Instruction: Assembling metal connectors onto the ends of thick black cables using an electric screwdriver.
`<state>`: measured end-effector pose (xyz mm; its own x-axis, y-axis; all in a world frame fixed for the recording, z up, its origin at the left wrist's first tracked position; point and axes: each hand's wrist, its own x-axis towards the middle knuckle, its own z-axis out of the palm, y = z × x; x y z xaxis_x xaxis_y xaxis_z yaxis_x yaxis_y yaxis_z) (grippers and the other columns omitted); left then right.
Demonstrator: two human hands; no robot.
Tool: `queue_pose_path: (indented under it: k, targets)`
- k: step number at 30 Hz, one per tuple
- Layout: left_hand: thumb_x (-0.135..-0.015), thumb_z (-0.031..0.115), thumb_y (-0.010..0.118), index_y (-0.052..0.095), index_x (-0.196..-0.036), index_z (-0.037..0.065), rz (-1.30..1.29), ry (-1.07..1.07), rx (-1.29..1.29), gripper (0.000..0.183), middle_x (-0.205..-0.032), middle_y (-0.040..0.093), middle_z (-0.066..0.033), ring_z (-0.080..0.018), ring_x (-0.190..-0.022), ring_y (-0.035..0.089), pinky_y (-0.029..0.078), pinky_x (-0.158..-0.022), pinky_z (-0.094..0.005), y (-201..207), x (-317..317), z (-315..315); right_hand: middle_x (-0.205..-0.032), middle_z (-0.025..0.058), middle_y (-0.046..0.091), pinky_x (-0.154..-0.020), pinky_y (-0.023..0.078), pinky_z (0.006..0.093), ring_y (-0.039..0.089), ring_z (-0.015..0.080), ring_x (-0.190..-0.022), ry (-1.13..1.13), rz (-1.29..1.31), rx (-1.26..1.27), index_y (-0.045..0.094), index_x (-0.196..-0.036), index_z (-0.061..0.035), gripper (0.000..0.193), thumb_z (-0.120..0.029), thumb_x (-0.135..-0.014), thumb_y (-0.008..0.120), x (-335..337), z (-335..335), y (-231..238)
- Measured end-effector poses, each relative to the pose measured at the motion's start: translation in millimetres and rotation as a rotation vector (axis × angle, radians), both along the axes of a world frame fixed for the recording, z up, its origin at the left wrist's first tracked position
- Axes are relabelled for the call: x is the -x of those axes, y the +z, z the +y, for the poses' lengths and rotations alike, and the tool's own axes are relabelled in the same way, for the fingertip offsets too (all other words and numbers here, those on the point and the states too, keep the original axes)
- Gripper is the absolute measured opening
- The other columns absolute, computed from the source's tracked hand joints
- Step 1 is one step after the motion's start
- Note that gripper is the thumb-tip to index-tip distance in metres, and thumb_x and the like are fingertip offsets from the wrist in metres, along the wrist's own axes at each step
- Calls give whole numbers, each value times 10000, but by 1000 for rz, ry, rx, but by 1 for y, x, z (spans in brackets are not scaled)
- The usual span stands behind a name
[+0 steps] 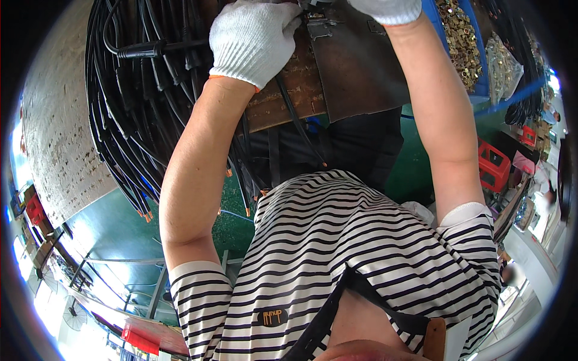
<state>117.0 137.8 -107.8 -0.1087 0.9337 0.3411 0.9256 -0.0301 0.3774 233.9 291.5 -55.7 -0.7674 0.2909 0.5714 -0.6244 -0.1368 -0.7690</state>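
Note:
My left hand [253,45], in a white knit glove with an orange cuff edge, is at the top middle over the bench edge. Its fingers curl inward beside a small metal fixture [324,25]; whatever they hold is hidden. A black cable [292,111] emerges below the glove and hangs over the edge, copper showing at its tip. My right hand [388,9], gloved alike, is cut off by the upper rim, so its fingers do not show. It is above a dark brown sheet [358,75] on the bench. A thick bundle of black cables [141,102] lies left of my left hand.
A blue bin [480,84] of small brass-coloured metal parts [459,45] stands at right, beside a clear plastic bag [503,69]. The wooden bench edge [283,105] faces me. A worn pale board [60,120] fills the left. Red stools [494,165] stand on the green floor [415,156].

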Motion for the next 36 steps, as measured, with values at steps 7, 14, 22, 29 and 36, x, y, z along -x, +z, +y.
queue_pose_path:
  k: [7,14,22,29,36]
  targets:
    - [-937,226,673,811,-1066,115,35,6,17,219,-1063,768,-110,-345,-1057,692,538,-949,-465,-3,-1,1,-1034,97,736,-654,600,338,739,224,-861,-106,26,69,672,-1146,-16,308,-82,-893,834,-4,-12,-9]
    - [-925,220,678,809,-1045,121,89,17,43,204,-1033,757,-123,-354,-1046,689,541,-935,-477,2,-2,2,-1002,71,737,-649,587,325,726,198,-827,-429,128,-562,677,-1129,-27,265,-90,-912,817,1,20,-29]
    - [-987,259,662,794,-1081,96,146,16,87,230,-1054,763,-123,-319,-1054,701,547,-949,-442,-4,1,1,-918,47,735,-636,560,295,697,146,-759,-393,-58,-218,679,-1113,-31,235,-98,-920,795,-7,-9,-12]
    - [-996,325,668,828,-1167,187,193,48,-15,271,-1113,788,-47,-308,-1095,718,580,-957,-461,-19,2,2,-922,66,746,-648,563,282,694,140,-748,-354,-129,-15,690,-1122,-27,296,-61,-867,835,-12,-18,-4]
    - [-989,307,664,820,-1138,178,179,39,-40,251,-1082,776,-56,-319,-1065,713,580,-926,-457,-14,-1,6,-1000,112,760,-694,608,327,740,197,-820,-426,116,-34,679,-1181,-12,232,-103,-981,753,-35,-14,34]
